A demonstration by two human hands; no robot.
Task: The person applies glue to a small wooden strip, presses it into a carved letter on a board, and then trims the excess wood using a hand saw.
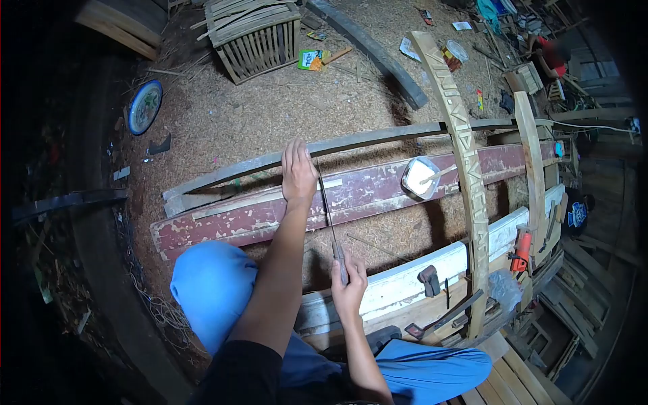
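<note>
My right hand is closed round the handle of a handsaw. Its long thin blade is seen nearly edge-on, so its teeth do not show. The blade points away from me, and its far end meets a long, slightly curved wooden beam. Just left of the blade, my left hand grips this beam, its fingers over the far edge and partly hidden. Beneath the blade lies a worn maroon plank with peeling paint.
A clear tub of white material with a stick stands on the maroon plank. A carved post crosses at right. Nearer me are a white-painted beam, a red-orange power tool and a dark blade. A slatted crate stands beyond; a person sits far right.
</note>
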